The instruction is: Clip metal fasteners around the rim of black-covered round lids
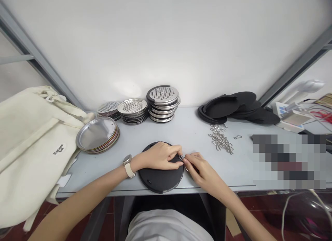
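White cloth (168,227) is seen nearest the camera, below the front edge of the worktop (181,130). Just beyond that edge a black disc (161,179) is laid flat, partly covered by the left hand (159,156). At the disc's right rim a small metal clip (181,158) is held. By the right hand (201,170) it is pinched, thumb and forefinger brought together on it. Of the left grip less can be told: forefinger and thumb are curved to either side of the clip with a gap between them, and whether it is squeezed there cannot be made out. How the clip is joined to the disc, if at all, is hidden by the fingers. Good work here would probably be served by the disc being steadied under the left palm, the clip being pinched close to the rim, and its wire being sprung no wider than needed, lest it be bent or flicked away. Some room from the front edge might also be allowed, so that the disc is not tipped. To the right a clip heap (221,141) is spread, well apart from the disc.
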Demonstrator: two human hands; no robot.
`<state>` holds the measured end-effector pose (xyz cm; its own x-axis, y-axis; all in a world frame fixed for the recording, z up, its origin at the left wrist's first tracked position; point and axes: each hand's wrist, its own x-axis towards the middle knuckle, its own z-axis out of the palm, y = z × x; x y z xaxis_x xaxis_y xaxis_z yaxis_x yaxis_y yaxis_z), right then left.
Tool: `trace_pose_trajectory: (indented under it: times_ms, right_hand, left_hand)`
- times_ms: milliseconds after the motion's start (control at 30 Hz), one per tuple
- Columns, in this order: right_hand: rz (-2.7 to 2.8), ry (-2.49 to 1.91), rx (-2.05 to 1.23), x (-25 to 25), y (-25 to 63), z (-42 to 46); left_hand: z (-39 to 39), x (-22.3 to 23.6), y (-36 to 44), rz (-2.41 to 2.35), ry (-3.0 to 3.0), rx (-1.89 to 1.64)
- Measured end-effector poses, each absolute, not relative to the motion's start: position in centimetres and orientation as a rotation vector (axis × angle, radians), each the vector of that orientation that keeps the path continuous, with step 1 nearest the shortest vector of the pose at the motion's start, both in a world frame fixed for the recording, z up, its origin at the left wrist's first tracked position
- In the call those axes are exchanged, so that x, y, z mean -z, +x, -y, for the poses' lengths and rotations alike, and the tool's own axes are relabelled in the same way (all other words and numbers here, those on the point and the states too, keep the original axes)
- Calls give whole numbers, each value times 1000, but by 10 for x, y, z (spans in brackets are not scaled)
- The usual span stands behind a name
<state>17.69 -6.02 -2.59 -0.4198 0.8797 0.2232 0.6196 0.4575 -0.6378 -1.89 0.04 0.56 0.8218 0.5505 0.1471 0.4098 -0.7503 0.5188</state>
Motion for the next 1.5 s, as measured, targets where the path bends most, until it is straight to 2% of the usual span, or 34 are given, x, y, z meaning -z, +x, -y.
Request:
trace_pose_trajectory:
  times_ms: [1500]
  right_hand:
    - [2224,-1242,-713,20,181,62]
  left_hand:
    - [-2,-4,-18,-710,2495,-397]
